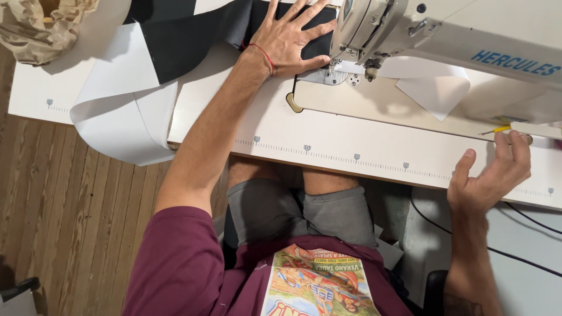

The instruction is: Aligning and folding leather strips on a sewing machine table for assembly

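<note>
Black fabric [193, 35], flat on the white worktop [351, 146] at 11 o'clock of the view, running under the head of a cream sewing machine [468, 41] at 1 o'clock.

Left hand [290, 38]: fingers spread wide, palm pressed flat on the black fabric, thumb just beside the presser foot and needle plate [336, 73]. Red cord [264, 55] around the wrist.

Right hand [489, 178]: at 4 o'clock over the worktop's front edge, fingers loosely curled and apart, holding nothing; fingertips near a small yellow-handled tool [497, 130] lying at the machine's base. Whether they touch it cannot be told.

White stiff sheet material [126, 111]: draped over the worktop's left edge at 9 o'clock, partly beneath the black fabric.

White paper piece [436, 88]: on the machine bed under the arm.

Crumpled brown paper [38, 26]: top left corner.

Printed ruler scale [357, 157]: along the worktop's front.

Wooden plank floor [70, 216]: at 8 o'clock.
</note>
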